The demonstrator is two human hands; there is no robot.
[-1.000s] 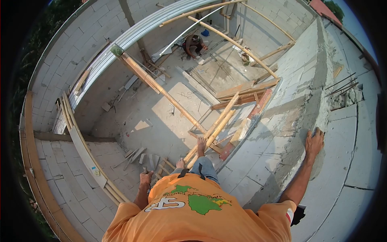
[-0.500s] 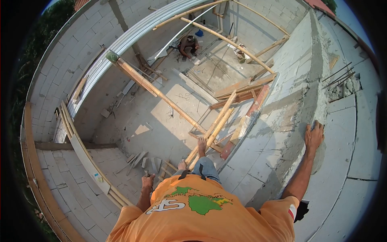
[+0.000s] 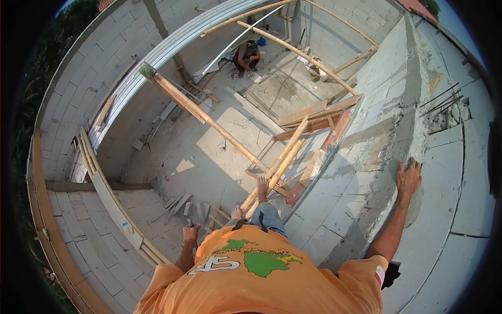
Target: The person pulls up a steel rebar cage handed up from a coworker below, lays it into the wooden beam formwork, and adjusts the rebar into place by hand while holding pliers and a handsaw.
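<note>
My right hand [image 3: 409,177] lies against the grey mortar strip [image 3: 389,152] on the block wall, fingers stretched over its rough surface, with nothing visible in them. Low at my left side, my left hand [image 3: 190,234] is closed around a small dark object, too small and partly hidden to name. Under my bare feet [image 3: 262,189] are bamboo poles [image 3: 286,166], set high above the floor. My orange shirt covers the lower middle of the view.
A co-worker [image 3: 247,56] crouches on the concrete floor [image 3: 209,157] far below. A long bamboo pole [image 3: 209,121] spans the room. Wooden boards [image 3: 314,118] lean by the right wall. Metal channels [image 3: 172,44] run along the far left. Rebar ends [image 3: 442,99] stick out at right.
The co-worker below has shifted to a more upright crouch. My hands stay nearly where they were; the view has moved very slightly.
</note>
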